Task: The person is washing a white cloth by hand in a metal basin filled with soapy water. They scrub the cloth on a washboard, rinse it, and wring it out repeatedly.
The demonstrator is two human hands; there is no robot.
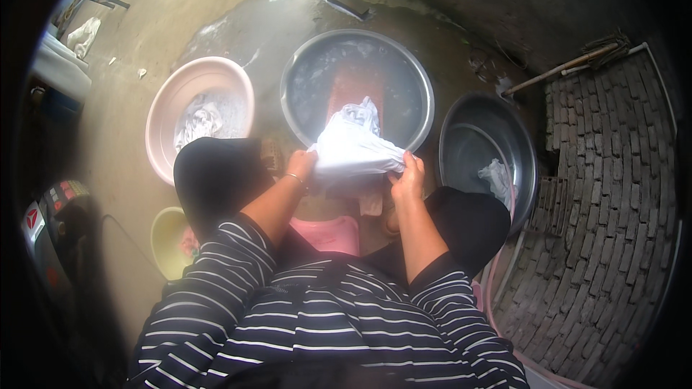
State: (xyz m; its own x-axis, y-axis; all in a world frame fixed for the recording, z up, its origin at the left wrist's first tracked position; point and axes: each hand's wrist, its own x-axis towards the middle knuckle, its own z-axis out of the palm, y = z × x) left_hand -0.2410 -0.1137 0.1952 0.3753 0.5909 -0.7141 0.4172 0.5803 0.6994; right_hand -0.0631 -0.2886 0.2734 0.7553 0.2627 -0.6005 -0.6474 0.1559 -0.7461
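A white cloth (354, 146) is stretched between my two hands over the near rim of a large round metal basin (287, 75). My left hand (301, 166) grips the cloth's left edge, and my right hand (408, 177) grips its right edge. The far end of the cloth lies bunched on a reddish washboard (354, 86) that leans in the basin. Cloudy liquid is in the basin around the board. The fingertips of both hands are partly covered by the fabric.
A pink basin (154, 119) with wet white cloth stands at left, a yellow-green basin (162, 237) below it. At right, a dark metal basin (446, 146) holds a white cloth and a pink hose (491, 292) runs past. Beyond are a wooden pole (562, 69) and brick paving (600, 200).
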